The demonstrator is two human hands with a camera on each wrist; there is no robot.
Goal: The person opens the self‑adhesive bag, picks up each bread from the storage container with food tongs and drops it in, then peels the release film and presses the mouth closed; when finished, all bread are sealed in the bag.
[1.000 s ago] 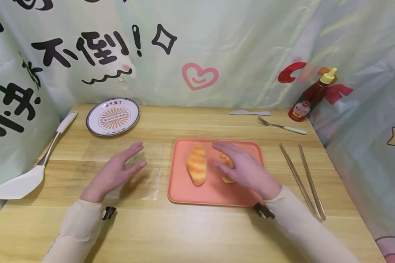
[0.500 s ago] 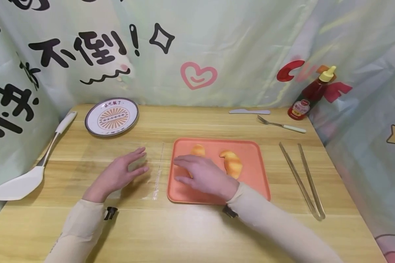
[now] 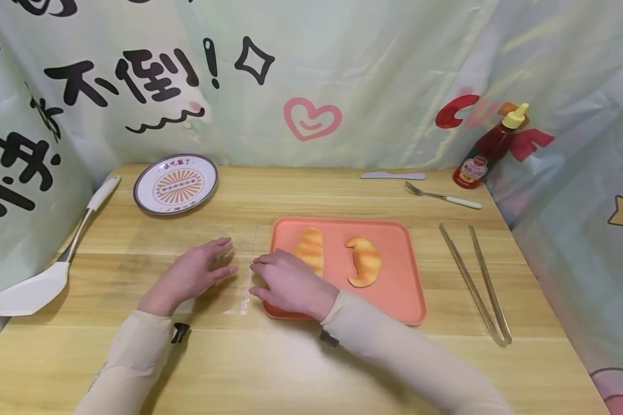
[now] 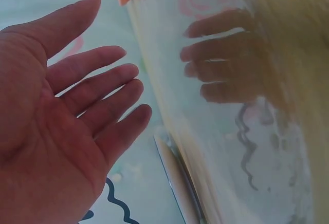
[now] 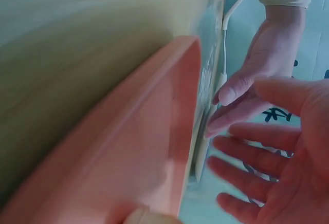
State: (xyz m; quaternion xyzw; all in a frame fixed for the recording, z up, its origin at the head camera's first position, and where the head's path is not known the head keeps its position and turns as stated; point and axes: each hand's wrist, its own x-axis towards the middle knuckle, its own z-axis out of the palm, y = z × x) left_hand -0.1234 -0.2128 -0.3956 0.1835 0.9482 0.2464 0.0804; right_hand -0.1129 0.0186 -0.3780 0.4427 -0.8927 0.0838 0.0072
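Note:
A thin clear plastic bag or sheet (image 3: 243, 239) lies flat on the wooden table, a strip along its right edge. Above it hovers my left hand (image 3: 192, 279), fingers relaxed and holding nothing; its palm fills the left of the left wrist view. My right hand (image 3: 293, 285) hangs over the left rim of the pink tray (image 3: 337, 300), fingertips near the bag's strip, also holding nothing. On the tray lie a long oval bread piece (image 3: 311, 246), partly hidden by the right hand, and a crescent-shaped croissant (image 3: 367, 262). In the right wrist view, both hands appear close together.
Metal tongs (image 3: 463, 271) lie right of the tray. Behind are a fork (image 3: 446, 199), a pale knife (image 3: 391, 175) and a red sauce bottle (image 3: 477, 164). A plate (image 3: 179, 184) sits back left, and a white spatula (image 3: 36, 288) lies along the left edge. Fabric walls enclose the table.
My right hand has swept left from over the croissant, past the oval bread, to the tray's left rim, uncovering the croissant. My left hand has shifted only slightly.

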